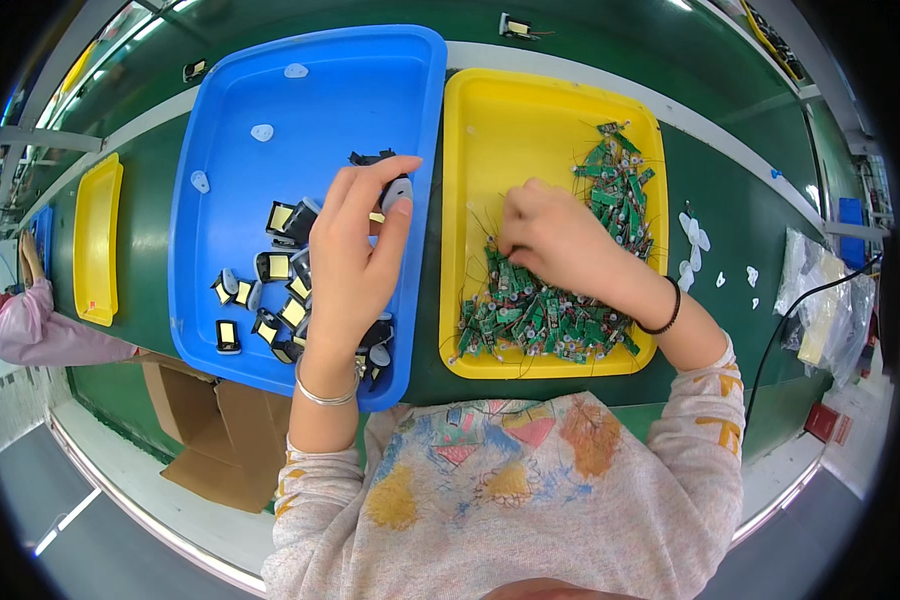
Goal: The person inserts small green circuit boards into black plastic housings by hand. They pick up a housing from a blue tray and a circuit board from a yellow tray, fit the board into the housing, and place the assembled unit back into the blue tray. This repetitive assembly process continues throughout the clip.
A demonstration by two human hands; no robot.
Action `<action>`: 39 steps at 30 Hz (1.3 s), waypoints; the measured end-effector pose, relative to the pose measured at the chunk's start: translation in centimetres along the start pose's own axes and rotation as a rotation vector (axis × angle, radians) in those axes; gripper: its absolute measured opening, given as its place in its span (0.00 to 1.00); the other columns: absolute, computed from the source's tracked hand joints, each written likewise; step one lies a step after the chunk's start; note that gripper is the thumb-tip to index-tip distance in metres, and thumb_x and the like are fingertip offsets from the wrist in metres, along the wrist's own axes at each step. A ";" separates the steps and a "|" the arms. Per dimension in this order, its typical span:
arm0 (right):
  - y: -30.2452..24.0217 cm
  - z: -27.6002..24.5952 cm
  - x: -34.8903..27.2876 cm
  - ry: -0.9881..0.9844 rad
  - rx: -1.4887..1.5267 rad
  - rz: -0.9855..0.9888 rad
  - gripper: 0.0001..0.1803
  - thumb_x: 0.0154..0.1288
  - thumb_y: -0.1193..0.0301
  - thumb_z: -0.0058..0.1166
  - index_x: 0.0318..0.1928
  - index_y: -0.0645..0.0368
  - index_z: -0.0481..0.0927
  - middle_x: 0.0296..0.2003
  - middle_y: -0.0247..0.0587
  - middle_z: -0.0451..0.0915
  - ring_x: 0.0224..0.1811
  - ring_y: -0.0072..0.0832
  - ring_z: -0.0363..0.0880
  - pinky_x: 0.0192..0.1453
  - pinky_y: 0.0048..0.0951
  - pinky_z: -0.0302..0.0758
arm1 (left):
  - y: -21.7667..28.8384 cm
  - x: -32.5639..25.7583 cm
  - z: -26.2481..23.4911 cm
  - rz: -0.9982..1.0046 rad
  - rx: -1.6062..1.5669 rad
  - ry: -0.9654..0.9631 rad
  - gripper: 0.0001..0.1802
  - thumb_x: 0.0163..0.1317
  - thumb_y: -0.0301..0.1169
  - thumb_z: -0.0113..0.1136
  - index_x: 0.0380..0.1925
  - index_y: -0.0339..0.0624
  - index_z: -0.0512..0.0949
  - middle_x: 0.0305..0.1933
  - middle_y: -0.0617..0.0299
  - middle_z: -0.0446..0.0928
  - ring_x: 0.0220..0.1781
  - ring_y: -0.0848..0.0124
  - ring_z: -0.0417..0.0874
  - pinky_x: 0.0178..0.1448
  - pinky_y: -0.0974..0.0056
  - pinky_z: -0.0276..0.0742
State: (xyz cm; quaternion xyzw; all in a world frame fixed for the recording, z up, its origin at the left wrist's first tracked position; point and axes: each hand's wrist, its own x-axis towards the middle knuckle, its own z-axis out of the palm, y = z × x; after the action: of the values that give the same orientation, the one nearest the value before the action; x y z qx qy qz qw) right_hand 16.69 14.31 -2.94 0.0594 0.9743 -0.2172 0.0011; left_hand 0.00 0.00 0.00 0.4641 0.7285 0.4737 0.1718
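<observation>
Here, green worktop (750, 220) carries blue tray (230, 90) and yellow tray (510, 110); left hand (355, 250) pinches a grey-capped part (396, 192); right hand (555, 240) pinches among green circuit boards (530, 315); cardboard (210, 430) lies below the near edge.

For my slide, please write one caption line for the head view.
Left hand holds a small part over blue tray; right hand picks green boards in yellow tray.

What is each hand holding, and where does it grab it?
Left hand pinches a small black part by its sides. Right hand digs into green boards; its grip is hidden.
</observation>
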 end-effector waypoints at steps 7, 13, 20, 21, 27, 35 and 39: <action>1.3 -0.1 -0.2 0.178 0.136 0.171 0.16 0.42 0.78 0.58 0.34 0.57 0.70 0.26 0.38 0.73 0.33 0.38 0.74 0.36 0.35 0.70 | 0.3 -0.5 0.9 0.105 0.042 -0.004 0.14 0.53 0.19 0.51 0.41 0.40 0.76 0.33 0.62 0.71 0.29 0.76 0.70 0.29 0.76 0.72; 1.1 -1.8 1.9 0.278 0.419 0.259 0.15 0.48 0.79 0.56 0.40 0.58 0.73 0.30 0.37 0.78 0.36 0.28 0.78 0.42 0.25 0.73 | -0.1 -0.5 0.5 0.075 0.003 0.073 0.15 0.54 0.20 0.51 0.44 0.38 0.74 0.35 0.62 0.70 0.29 0.78 0.74 0.32 0.75 0.72; -0.6 -1.2 6.9 0.480 0.697 0.016 0.14 0.54 0.80 0.50 0.43 0.61 0.73 0.37 0.41 0.78 0.41 0.27 0.78 0.46 0.24 0.73 | -0.5 -0.4 0.5 0.043 -0.208 0.238 0.20 0.54 0.21 0.54 0.49 0.37 0.69 0.38 0.55 0.72 0.30 0.76 0.77 0.31 0.75 0.74; -0.5 -0.9 7.6 0.481 0.656 -0.020 0.12 0.54 0.79 0.50 0.42 0.61 0.73 0.36 0.41 0.78 0.40 0.28 0.78 0.45 0.25 0.73 | -0.5 -0.4 0.5 0.054 -0.226 0.243 0.20 0.54 0.21 0.54 0.49 0.36 0.70 0.38 0.55 0.72 0.31 0.76 0.77 0.31 0.75 0.74; -0.5 -1.1 4.6 0.303 0.054 0.067 0.07 0.51 0.70 0.55 0.30 0.60 0.75 0.25 0.41 0.74 0.33 0.37 0.73 0.36 0.35 0.72 | -0.1 -0.4 -0.1 -0.007 -0.354 0.269 0.18 0.57 0.21 0.51 0.49 0.33 0.67 0.44 0.59 0.68 0.36 0.75 0.76 0.36 0.74 0.73; -3.8 0.3 -1.7 0.040 -0.123 0.182 0.06 0.47 0.70 0.56 0.25 0.59 0.76 0.26 0.39 0.72 0.34 0.35 0.72 0.35 0.34 0.72 | 0.2 -1.3 0.6 0.092 -0.257 0.127 0.16 0.51 0.20 0.56 0.42 0.37 0.74 0.33 0.59 0.73 0.33 0.74 0.75 0.35 0.73 0.74; -3.1 -0.2 -0.7 0.034 -0.061 -0.080 0.05 0.43 0.75 0.57 0.26 0.58 0.77 0.31 0.36 0.71 0.38 0.34 0.70 0.39 0.32 0.69 | 0.4 -1.3 0.9 0.057 -0.273 0.077 0.17 0.52 0.20 0.56 0.44 0.36 0.72 0.35 0.58 0.73 0.34 0.75 0.75 0.36 0.73 0.74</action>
State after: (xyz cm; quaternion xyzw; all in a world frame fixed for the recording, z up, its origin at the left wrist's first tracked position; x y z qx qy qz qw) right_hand 17.06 11.54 -1.48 0.0241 0.9820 -0.1861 -0.0223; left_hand 1.48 -0.55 -0.34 0.4383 0.6499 0.5905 0.1918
